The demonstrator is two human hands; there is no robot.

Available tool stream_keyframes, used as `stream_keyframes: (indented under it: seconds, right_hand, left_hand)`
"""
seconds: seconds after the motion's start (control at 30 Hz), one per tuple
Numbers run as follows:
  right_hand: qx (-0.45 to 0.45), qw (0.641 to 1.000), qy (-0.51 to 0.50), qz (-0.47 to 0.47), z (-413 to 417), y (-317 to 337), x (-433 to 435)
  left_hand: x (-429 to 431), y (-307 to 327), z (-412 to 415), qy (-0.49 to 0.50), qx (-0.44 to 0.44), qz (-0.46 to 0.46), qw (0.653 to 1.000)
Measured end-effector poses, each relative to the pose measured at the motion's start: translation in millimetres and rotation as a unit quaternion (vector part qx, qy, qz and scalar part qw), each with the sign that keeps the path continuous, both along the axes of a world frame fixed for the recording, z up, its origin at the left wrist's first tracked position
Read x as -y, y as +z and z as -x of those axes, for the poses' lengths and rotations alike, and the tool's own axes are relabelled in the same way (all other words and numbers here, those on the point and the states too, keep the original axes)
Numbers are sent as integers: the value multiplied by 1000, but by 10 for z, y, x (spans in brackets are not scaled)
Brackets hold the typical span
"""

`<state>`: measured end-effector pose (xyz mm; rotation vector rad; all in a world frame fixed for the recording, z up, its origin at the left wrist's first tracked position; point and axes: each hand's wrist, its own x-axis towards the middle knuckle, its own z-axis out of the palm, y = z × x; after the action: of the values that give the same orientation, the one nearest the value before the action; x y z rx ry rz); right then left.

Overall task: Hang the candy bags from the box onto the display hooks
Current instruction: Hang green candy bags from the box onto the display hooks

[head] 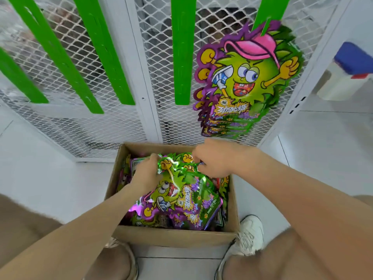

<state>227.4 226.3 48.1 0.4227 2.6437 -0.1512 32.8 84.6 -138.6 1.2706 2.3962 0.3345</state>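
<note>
Entry: one open cardboard box [173,237], brown matte corrugated board, standing on the floor [50,178]. Inside it we count a heap of candy bags [187,221], glossy foil die-cut to a spiky green figure edged in purple. The topmost bag [181,193] lies on that heap. Our left hand [145,174] has its grip clamped on the bag's left edge, and our right hand [212,158] pinches its upper edge. Above the box, hung bags [248,77] overlap on a flat green strip [266,15] against white diamond mesh [153,57].

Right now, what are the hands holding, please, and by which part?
The left hand and right hand grip the top candy bag by its far end.
</note>
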Motion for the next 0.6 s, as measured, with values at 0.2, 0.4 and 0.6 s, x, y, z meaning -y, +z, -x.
stream_keyframes:
  seconds: [0.2,0.4,0.6]
  right_hand:
    - [-51,998,-27,6,-49,109,-24]
    - [-193,972,-73,110,-157,460,-66]
    - [-278,921,-212,171,-562,970,-297]
  left_hand:
    - [-349,1101,-68,-166,167,-36,971]
    - [-289,2223,-387,-180,231,-190,937]
    - [-205,2654,-374,-99,248,-269,925]
